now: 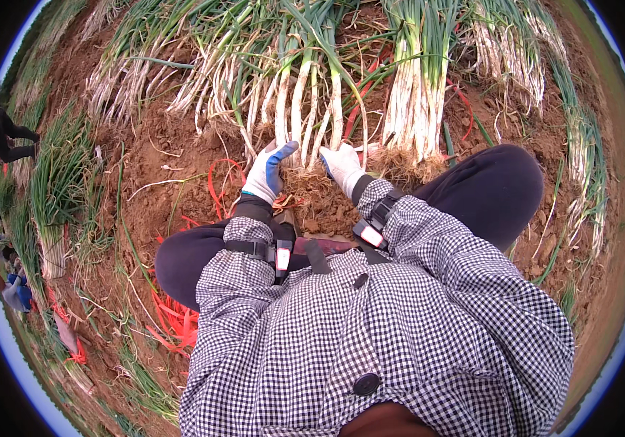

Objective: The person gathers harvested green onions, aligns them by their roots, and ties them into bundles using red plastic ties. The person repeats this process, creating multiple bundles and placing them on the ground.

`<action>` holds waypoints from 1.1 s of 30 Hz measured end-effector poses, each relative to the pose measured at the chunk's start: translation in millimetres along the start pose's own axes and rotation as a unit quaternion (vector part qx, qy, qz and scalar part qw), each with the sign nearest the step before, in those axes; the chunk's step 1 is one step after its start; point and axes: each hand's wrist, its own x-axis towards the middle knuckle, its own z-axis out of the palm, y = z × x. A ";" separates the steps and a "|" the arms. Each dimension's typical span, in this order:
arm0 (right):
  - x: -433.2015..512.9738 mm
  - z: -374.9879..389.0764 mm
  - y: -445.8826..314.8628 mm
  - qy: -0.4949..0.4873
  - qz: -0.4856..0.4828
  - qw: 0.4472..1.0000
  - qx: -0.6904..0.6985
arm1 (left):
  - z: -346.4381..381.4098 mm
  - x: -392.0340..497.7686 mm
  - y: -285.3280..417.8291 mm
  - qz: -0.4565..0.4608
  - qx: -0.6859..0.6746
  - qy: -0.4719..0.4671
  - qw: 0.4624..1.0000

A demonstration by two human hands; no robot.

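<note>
Before me a loose bunch of large green onions [306,104] stands with white stalks toward me and brown roots [307,183] near the soil. My left hand [263,172], in a white work glove with blue coating, grips the left side of the bunch just above the roots. On the right side, my right hand [343,165], gloved alike, holds the lower stalks; its fingertips are partly hidden. Just right of it is a fuller, tighter bundle of green onions [415,98] with its own root mass. Red plastic strapping [353,117] runs between the two bunches.
More green onions [132,76] lie in rows on brown soil [154,147]. Red strapping [176,322] is heaped beside my left knee [187,265]. A bundle [53,218] stands at far left, near another person [4,136]. My right knee [498,191] borders the work area.
</note>
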 end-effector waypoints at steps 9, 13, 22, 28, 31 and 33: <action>16.5 -33.2 -61.0 0.037 -0.150 0.973 0.174 | 11.8 9.7 14.3 -0.067 -0.287 -0.131 0.947; 46.3 -23.0 -48.1 0.067 -0.007 0.988 0.140 | -14.8 14.0 18.9 0.050 -0.102 0.022 0.993; 73.4 -101.2 -76.9 -0.150 -0.211 0.763 0.592 | 9.6 2.3 34.3 -0.045 -0.200 -0.092 0.975; 22.7 -56.9 -51.4 -0.181 -0.013 0.889 0.421 | 32.4 0.3 8.2 0.014 -0.037 -0.019 0.999; 20.5 -34.1 -34.7 -0.161 0.026 0.893 0.420 | 45.7 -0.8 15.4 -0.018 -0.020 -0.038 0.999; 28.2 -31.7 -27.6 -0.173 0.031 0.928 0.328 | 54.4 -4.6 25.5 -0.078 0.096 0.002 0.992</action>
